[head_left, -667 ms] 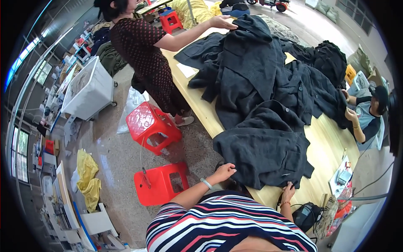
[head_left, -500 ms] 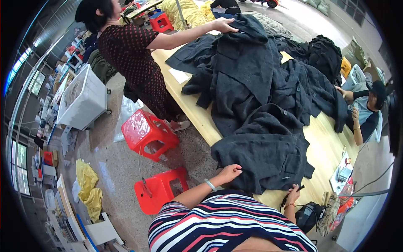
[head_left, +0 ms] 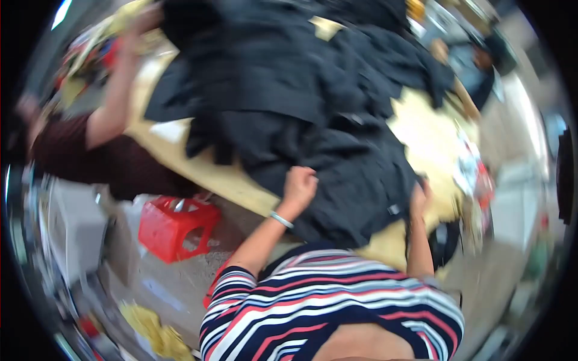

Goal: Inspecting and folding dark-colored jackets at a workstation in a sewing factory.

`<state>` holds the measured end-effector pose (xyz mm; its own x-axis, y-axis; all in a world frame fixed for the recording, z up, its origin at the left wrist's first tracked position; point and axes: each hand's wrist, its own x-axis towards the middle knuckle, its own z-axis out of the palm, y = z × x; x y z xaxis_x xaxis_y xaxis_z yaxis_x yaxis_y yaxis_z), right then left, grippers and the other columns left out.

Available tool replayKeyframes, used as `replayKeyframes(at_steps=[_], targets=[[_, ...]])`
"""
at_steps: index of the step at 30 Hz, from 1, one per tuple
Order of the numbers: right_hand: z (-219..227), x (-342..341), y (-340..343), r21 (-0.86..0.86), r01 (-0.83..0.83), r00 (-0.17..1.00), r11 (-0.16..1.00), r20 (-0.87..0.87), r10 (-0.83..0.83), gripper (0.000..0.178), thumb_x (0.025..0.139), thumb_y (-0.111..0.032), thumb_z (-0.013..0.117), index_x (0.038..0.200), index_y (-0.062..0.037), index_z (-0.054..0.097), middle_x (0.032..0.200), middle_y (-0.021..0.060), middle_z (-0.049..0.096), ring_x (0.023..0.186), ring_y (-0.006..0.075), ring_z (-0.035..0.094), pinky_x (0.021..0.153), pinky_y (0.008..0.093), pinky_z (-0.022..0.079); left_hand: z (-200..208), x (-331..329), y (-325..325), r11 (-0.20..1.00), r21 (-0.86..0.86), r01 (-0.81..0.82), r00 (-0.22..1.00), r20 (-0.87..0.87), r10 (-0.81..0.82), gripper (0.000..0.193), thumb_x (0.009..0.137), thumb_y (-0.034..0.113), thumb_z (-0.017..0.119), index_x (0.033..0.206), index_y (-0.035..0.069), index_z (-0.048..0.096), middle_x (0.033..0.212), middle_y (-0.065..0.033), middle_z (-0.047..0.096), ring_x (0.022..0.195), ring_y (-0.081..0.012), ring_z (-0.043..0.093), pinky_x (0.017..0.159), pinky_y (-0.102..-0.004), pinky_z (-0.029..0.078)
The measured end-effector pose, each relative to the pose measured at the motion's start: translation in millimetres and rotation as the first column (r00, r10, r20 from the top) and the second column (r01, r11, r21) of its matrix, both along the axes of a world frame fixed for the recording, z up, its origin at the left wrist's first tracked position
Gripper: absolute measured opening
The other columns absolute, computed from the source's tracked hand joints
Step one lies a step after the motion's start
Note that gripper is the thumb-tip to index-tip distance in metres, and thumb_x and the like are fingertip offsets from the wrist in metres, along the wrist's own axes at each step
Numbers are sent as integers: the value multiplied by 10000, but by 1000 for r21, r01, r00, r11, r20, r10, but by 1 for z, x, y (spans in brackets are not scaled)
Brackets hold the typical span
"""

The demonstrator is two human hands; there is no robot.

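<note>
A dark charcoal coat (head_left: 349,186) lies spread on the pale wooden table in front of me, its folds blurred. My left hand (head_left: 300,188), with a pale bangle at the wrist, is over the coat's left part, its fingers curled closed on the cloth. At the coat's right edge is my right hand (head_left: 420,197); its fingers are smeared by motion, so what they hold does not show. More dark garments (head_left: 265,78) are heaped just beyond, running into the coat.
The wooden table (head_left: 421,129) shows at the right. A co-worker (head_left: 90,150) stands at the left, arm stretched to the heap; another person (head_left: 469,66) is at the far right. A red stool (head_left: 174,228), a pale bin (head_left: 75,222) and yellow cloth (head_left: 153,331) are on the floor. A black bag (head_left: 444,243) sits at right.
The view has swung, so the scene sits differently and is blurred. My hands have moved farther forward along the coat. The black tool earlier in my right hand cannot be made out.
</note>
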<state>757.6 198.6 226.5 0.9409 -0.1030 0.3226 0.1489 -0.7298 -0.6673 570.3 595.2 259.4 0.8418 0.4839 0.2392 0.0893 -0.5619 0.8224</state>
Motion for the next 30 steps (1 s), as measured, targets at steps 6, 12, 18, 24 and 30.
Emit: replayKeyframes(at_steps=[6, 12, 18, 24, 30], targets=[[55, 15, 124, 7, -371, 910, 928, -198, 365, 245, 892, -184, 638, 1102, -75, 699, 1067, 128, 700, 1026, 288, 650, 925, 368, 505, -48, 23, 9, 989, 143, 28, 986, -169, -4, 447, 831, 162, 711, 1247, 80, 569, 1227, -147, 562, 1135, -380, 525, 961, -470, 439], [20, 48, 143, -304, -529, 844, 793, -89, 529, 359, 840, -240, 711, 1180, -139, 659, 1211, 71, 639, 1149, 304, 555, 949, 401, 480, -31, 30, -18, 959, 187, 212, 934, -329, -143, 406, 827, 157, 727, 1207, 88, 601, 1171, -114, 596, 1123, -345, 543, 936, -462, 449], [27, 63, 130, -501, -652, 757, 569, -389, 526, 395, 823, -392, 719, 1157, -182, 701, 1181, 56, 671, 1125, 274, 556, 1008, 434, 383, -48, 7, -25, 996, -75, 39, 935, -349, -63, 400, 787, 180, 775, 1147, 44, 661, 891, -164, 678, 838, -328, 659, 774, -416, 528], [34, 86, 88, -453, -707, 700, 544, -335, 631, 235, 798, -340, 733, 941, -154, 750, 926, 67, 711, 998, 271, 598, 972, 423, 416, -43, -33, -8, 959, -282, 10, 917, -381, -121, 306, 796, 150, 769, 1058, 11, 694, 766, -52, 657, 696, -148, 606, 668, -295, 501], [80, 99, 68, -74, -686, 696, 724, -356, 624, 318, 837, -308, 746, 965, -19, 719, 835, 160, 705, 779, 304, 669, 787, 349, 524, -58, -90, 10, 900, -431, -70, 887, -440, -142, 166, 903, 140, 688, 1014, 17, 679, 839, -27, 687, 741, -105, 623, 712, -256, 502]])
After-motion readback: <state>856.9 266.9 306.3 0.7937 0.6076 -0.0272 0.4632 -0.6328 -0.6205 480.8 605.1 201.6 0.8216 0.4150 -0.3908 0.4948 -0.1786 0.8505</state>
